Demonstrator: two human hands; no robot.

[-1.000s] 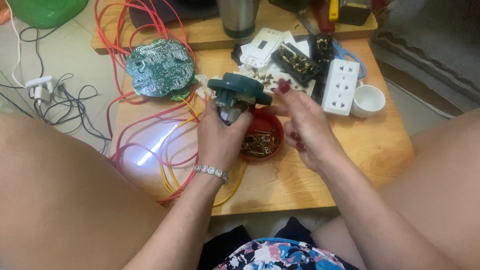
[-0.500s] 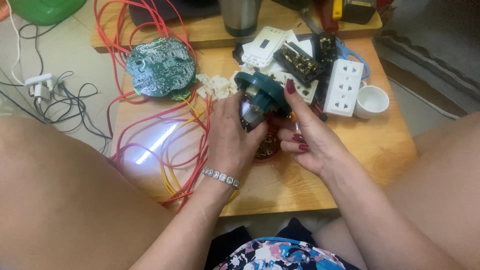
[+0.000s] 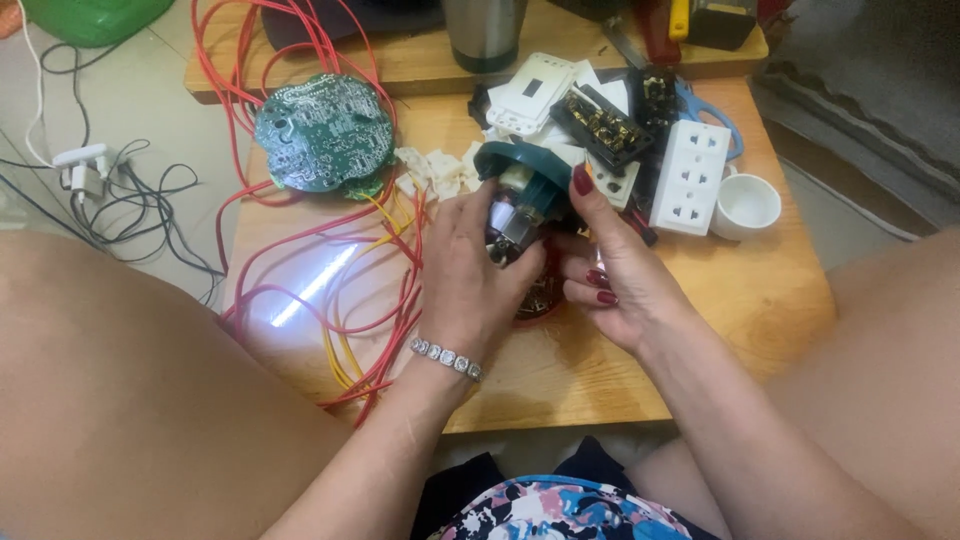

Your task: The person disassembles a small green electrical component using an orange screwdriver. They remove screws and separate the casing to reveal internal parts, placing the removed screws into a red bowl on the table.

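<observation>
my left hand (image 3: 470,270) wraps the metal core of the teal motor part (image 3: 522,180) | my right hand (image 3: 610,280) pinches its rim, thumb up | part between my fingers, axis tilted up-away | both touching, above red bowl (image 3: 540,300)

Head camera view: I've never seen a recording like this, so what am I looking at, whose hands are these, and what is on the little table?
The picture comes from a camera worn on a person's head, looking down over their knees at a low wooden table. There is no machine, only two bare hands. The left hand, with a bracelet at the wrist, and the right hand, with red nails, together hold a dark green round part with metal pieces under it, just above a red bowl. On the table lie a round green circuit board, loops of red wires, a white socket strip, a white cup, and loose switch and socket parts. A metal cup stands further back.
</observation>
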